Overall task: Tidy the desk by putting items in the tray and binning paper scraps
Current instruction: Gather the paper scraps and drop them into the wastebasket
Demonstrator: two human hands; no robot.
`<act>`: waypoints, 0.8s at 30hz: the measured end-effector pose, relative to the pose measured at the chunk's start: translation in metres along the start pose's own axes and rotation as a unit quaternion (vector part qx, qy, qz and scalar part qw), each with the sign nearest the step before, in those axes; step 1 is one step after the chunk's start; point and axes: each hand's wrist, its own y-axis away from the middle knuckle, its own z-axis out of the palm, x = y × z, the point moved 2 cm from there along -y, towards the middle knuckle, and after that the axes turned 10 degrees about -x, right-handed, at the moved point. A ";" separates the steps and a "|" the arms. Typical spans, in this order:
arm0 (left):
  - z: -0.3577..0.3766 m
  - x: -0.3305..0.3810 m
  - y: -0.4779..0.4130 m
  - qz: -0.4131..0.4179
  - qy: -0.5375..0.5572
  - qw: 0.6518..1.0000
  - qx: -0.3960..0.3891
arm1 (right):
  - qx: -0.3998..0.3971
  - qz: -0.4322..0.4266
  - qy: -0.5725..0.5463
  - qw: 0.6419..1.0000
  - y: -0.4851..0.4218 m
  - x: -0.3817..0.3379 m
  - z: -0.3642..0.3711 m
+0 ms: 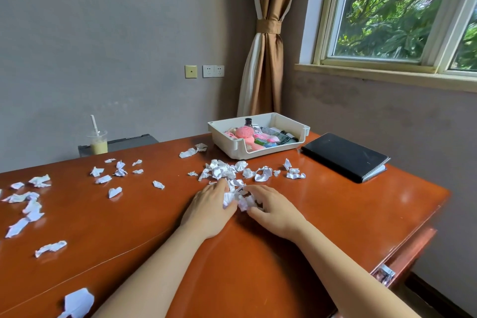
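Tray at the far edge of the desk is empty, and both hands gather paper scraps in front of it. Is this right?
Not quite: the tray is not empty. The head view shows small items in it, among them a pink ball and a dark-capped bottle. The rest holds: the left hand and right hand gather scraps in front of it.

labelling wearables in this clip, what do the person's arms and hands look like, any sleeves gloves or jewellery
Both arms are bare as far as the view shows, no sleeves. The left hand and right hand wear no gloves; no ring, watch or bracelet shows.
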 end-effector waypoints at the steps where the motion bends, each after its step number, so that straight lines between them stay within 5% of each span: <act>1: 0.000 -0.001 -0.001 0.005 0.008 1.000 0.002 | 0.004 0.002 -0.014 1.000 -0.001 -0.002 0.001; 8: 0.003 -0.002 -0.007 0.059 -0.040 0.997 0.001 | 0.044 0.017 0.048 0.998 -0.011 -0.006 0.009; 19: 0.000 0.002 -0.002 0.050 0.009 0.999 -0.006 | 0.070 0.027 0.056 0.996 -0.020 -0.005 0.014; 24: 0.005 0.004 -0.009 0.039 -0.059 0.997 0.001 | 0.057 0.016 0.033 0.998 -0.020 -0.008 0.011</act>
